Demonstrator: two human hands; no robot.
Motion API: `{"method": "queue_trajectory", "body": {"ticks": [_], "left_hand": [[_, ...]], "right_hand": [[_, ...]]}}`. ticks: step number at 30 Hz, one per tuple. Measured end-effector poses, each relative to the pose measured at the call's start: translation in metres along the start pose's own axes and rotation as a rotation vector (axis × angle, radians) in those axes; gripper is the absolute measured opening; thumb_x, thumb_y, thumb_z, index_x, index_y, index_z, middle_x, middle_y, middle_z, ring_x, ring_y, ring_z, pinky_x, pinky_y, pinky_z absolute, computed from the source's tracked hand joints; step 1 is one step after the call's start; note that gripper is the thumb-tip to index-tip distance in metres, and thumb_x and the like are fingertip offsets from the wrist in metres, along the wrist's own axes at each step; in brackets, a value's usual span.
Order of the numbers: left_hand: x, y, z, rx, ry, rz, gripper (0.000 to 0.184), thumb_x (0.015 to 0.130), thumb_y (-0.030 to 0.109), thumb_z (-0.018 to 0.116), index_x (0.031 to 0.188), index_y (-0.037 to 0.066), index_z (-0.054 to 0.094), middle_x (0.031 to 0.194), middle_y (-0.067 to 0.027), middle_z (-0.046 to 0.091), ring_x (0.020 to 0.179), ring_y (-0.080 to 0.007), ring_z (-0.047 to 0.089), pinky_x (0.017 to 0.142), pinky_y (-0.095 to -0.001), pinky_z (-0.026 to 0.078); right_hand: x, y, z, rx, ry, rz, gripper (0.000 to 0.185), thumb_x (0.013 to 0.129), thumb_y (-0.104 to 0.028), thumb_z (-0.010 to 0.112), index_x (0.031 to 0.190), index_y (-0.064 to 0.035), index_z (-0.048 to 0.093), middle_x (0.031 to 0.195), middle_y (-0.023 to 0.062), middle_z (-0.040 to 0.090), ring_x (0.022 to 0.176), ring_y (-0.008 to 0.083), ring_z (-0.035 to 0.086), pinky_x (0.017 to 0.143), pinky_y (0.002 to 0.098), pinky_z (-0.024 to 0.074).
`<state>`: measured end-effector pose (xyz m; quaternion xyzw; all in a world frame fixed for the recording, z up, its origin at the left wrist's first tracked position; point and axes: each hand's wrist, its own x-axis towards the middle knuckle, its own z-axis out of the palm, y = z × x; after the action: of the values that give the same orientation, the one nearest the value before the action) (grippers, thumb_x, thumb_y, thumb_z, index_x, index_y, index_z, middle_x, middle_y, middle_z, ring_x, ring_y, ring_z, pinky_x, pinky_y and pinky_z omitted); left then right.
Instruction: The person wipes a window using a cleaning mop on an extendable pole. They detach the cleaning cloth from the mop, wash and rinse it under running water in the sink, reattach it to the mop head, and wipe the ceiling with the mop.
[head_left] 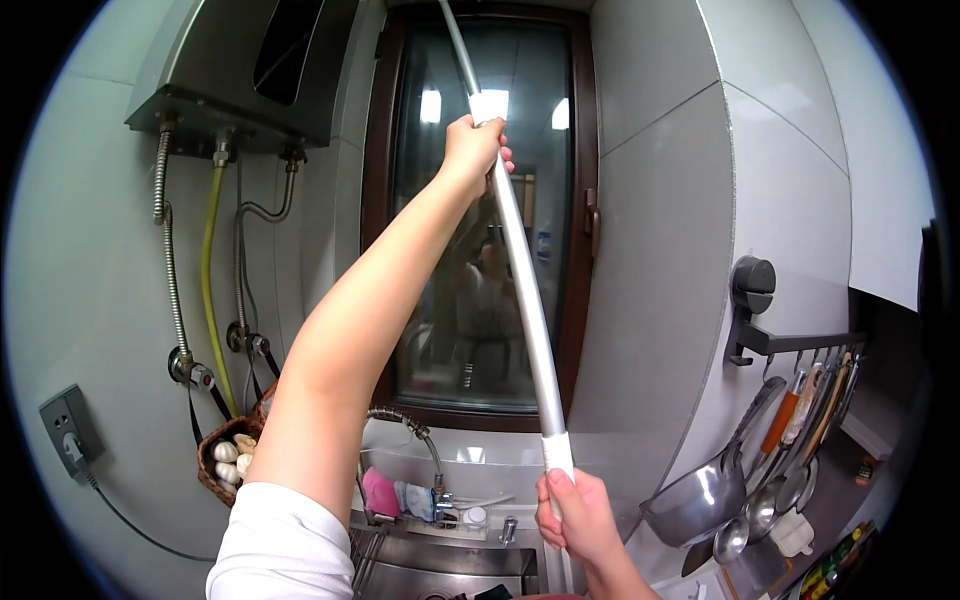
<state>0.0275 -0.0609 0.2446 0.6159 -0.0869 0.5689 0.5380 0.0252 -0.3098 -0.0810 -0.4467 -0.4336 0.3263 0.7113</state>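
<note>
Pole [530, 300]: held up slantwise before the window [460, 340], its upper part leaned leftward and run out past the top edge; what is borne at that end, if anything, cannot be told from this view.
Left hand [478, 150]: raised on an outstretched arm and closed around the pole, just below the upper white collar [489, 106].
Right hand [578, 515]: wrapped around the pole low down, at the lower white sleeve [557, 455], with the thumb laid along it.
Step at the window: the pole appears to be steadied and aimed upward with both hands, the upper end being guided by the left and the lower end by the right.
Next move of the pole: a firm hold at both points seems called for, with any swing kept away from the water heater [230, 70] on the left and the wall tiles [650, 270] on the right.
Sink [460, 555]: set below the window, with the faucet [436, 455] and a pink cloth [379, 492] at its back.
Utensil rail [800, 342]: fixed at the right, with a steel pan [700, 498] and ladles hung from it, well apart from both hands.
</note>
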Motion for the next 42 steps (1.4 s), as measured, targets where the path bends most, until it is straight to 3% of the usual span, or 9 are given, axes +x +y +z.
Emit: {"method": "queue_trajectory", "body": {"ticks": [11,24,32,33,37,42], "left_hand": [[0.037,-0.036,-0.014,-0.12,0.068,-0.018,0.013,0.094,0.015,0.053,0.087,0.007,0.045,0.068,-0.0019,0.046,0.05,-0.0083,0.043,0.041,-0.0234,0.038],[0.047,-0.034,0.065,0.172,0.111,0.045,0.021,0.092,0.014,0.047,0.102,-0.005,0.045,0.065,-0.0094,0.05,0.048,-0.016,0.051,0.04,-0.0301,0.044],[0.025,-0.045,0.115,0.168,0.035,-0.012,0.025,0.092,0.015,0.049,0.105,-0.005,0.041,0.071,-0.01,0.051,0.049,-0.0165,0.052,0.039,-0.0302,0.046],[0.016,-0.046,0.125,0.175,0.019,-0.015,0.018,0.091,0.014,0.051,0.1,0.002,0.041,0.069,-0.0053,0.046,0.049,-0.0122,0.047,0.038,-0.0269,0.043],[0.01,-0.066,0.174,0.146,-0.144,-0.032,0.02,0.092,0.014,0.051,0.103,0.001,0.04,0.066,-0.0051,0.045,0.049,-0.0135,0.048,0.038,-0.0284,0.044],[0.008,-0.06,0.16,0.063,-0.131,-0.09,0.018,0.092,0.013,0.05,0.1,0.001,0.04,0.066,-0.0032,0.044,0.048,-0.0114,0.046,0.037,-0.0266,0.043]], "right_hand": [[0.05,-0.002,-0.009,-0.192,0.046,-0.081,0.036,0.095,-0.038,0.054,0.077,-0.0073,0.047,0.049,-0.0028,0.042,0.036,0.005,0.037,0.032,0.0226,0.0283],[0.01,-0.031,-0.053,0.117,0.089,-0.094,0.036,0.097,-0.036,0.05,0.078,-0.0049,0.05,0.048,-0.0013,0.04,0.034,0.0051,0.031,0.033,0.0213,0.0245],[-0.016,-0.019,-0.069,0.185,0.182,-0.086,0.037,0.097,-0.036,0.049,0.08,-0.0028,0.051,0.049,-0.0001,0.042,0.035,0.0059,0.032,0.033,0.0214,0.0245],[-0.019,-0.016,-0.071,0.19,0.192,-0.087,0.037,0.097,-0.036,0.049,0.08,-0.0026,0.051,0.049,0.0,0.042,0.035,0.0061,0.032,0.033,0.0214,0.0245],[-0.033,-0.009,-0.077,0.216,0.313,-0.106,0.038,0.099,-0.038,0.044,0.081,-0.0037,0.049,0.047,-0.0003,0.04,0.033,0.0072,0.029,0.031,0.0231,0.0227],[-0.031,-0.012,-0.073,0.167,0.252,-0.054,0.036,0.098,-0.036,0.047,0.081,-0.0045,0.05,0.049,0.0005,0.042,0.035,0.0068,0.034,0.033,0.0218,0.0267]]}}
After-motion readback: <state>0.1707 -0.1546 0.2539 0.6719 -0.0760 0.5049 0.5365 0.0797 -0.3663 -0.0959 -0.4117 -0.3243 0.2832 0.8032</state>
